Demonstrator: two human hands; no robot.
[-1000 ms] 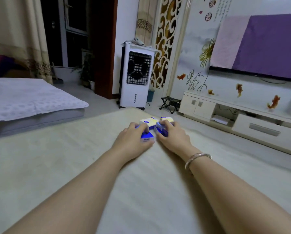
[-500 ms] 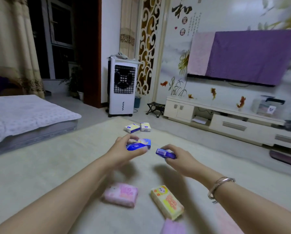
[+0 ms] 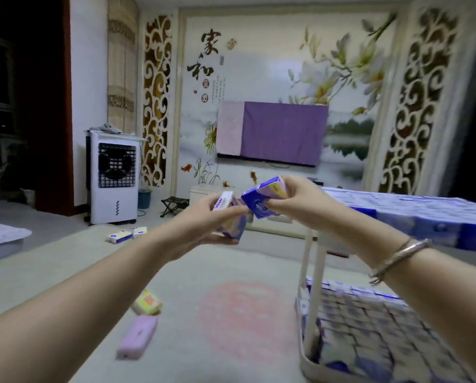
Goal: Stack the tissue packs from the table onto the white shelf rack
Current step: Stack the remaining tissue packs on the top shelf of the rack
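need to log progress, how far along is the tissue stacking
Well along: the white rack already holds rows of blue packs on both shelves. In hand: left hand and right hand each carry one pack. Left on the table: two white packs, a yellow pack and a pink pack.

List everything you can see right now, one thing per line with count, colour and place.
held tissue packs: 2, blue and white, one in each hand, left, right
far tissue packs: 2, white, on the table's far left
yellow tissue pack: 1, near left
pink tissue pack: 1, below the yellow one
white shelf rack: 1, right, both tiers filled with blue packs
air cooler: 1, white, back left
purple cover: 1, over the wall screen
bracelet: 1, silver, right wrist
left hand: 1, centre
right hand: 1, centre right
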